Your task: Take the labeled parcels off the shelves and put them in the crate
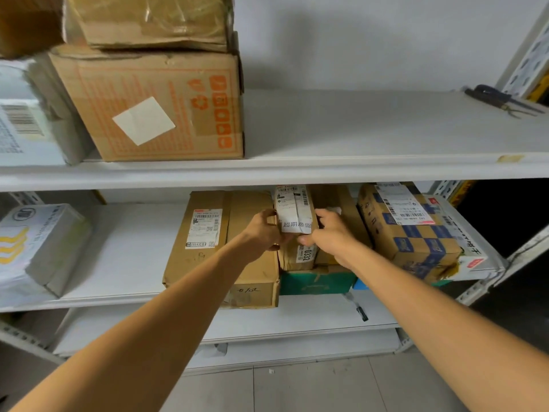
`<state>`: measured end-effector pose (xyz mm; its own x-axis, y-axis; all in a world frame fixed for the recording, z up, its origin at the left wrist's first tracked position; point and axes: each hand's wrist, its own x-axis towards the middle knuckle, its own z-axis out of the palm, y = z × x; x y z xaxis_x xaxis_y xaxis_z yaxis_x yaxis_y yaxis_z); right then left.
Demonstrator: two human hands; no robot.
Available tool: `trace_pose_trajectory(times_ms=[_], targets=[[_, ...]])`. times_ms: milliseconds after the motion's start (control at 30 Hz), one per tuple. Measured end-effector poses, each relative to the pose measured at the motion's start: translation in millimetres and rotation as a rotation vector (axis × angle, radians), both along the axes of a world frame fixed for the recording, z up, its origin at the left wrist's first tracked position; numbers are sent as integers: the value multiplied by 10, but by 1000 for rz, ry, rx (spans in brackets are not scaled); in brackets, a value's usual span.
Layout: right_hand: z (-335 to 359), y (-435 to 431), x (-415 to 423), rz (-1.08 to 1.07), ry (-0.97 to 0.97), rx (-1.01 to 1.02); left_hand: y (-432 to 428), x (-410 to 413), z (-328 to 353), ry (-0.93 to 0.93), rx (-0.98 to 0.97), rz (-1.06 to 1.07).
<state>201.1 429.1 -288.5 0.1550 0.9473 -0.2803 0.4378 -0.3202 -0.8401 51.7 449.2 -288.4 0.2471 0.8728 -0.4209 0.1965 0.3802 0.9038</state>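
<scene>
I had 2 hands on the narrow labeled parcel [295, 215], which stood on edge just right of the big brown carton [225, 251] on the middle shelf [133, 263], resting on a green box [315, 282] beside that carton's lower right corner. My left hand [263, 230] curled its fingers round the parcel's left edge, wedged against the carton; my right hand [328, 236] gripped the right edge, thumb in front. The fit looked tight, so I judged a straight, level pull toward me, with even pressure from both sides, was best, lest the carton or the brown box [341, 209] further right drag along. The crate was not in view.
</scene>
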Motion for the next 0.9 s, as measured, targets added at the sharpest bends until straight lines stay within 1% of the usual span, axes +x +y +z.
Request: trace_pose_trajectory(times_ms=[100,233,400,600,700,833,900], targets=[[-6,-111,-42,-49,70,8,-113,-58,-3,-42,-9,-5],[20,-265,-50,-67,67,33,-308,-156,-20,-89,-35,-21],[31,-324,-53,-77,88,17,-353,-134,15,-92,-58,-11],[44,-368,6,-15,88,-20,-322,-70,74,-40,-62,-110],[27,-395,-36,2,133,-25,-298,-79,74,-27,-48,-127],[-2,-477,-181,-105,224,-3,-363,-178,32,-88,-8,-117],[7,-535,-262,-144,240,16,-411,-260,0,-118,18,-125]])
